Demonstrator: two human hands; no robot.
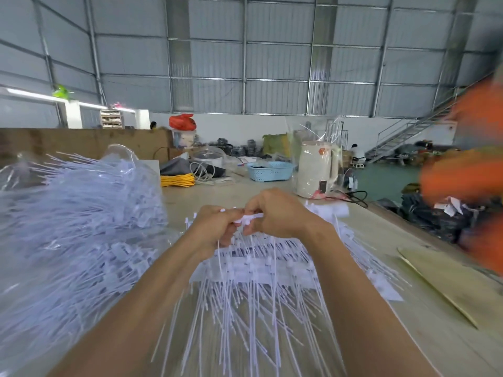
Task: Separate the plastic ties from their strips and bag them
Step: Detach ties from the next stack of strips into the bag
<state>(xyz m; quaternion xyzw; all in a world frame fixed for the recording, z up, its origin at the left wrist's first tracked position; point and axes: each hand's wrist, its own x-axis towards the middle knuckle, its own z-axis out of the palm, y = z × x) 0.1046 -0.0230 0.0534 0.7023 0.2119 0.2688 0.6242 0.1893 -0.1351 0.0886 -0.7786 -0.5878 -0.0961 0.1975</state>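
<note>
Both hands meet over the middle of the table. My left hand (211, 227) and my right hand (277, 213) each grip the same strip of white plastic ties (249, 217), held between them at its head end. Its long thin tails hang down toward me. Under my hands lies a heap of more tie strips (258, 270), tails fanned toward the near edge. On the left stands a large clear plastic bag (76, 219) stuffed with white ties, its mouth open at the top.
The wooden table (424, 317) carries a flat cardboard piece (446, 281) at right, a white kettle in wrap (315, 170), a blue basket (269, 170) and a yellow cable coil (177, 180) at the back. A blurred person in orange (468, 164) is at the right edge.
</note>
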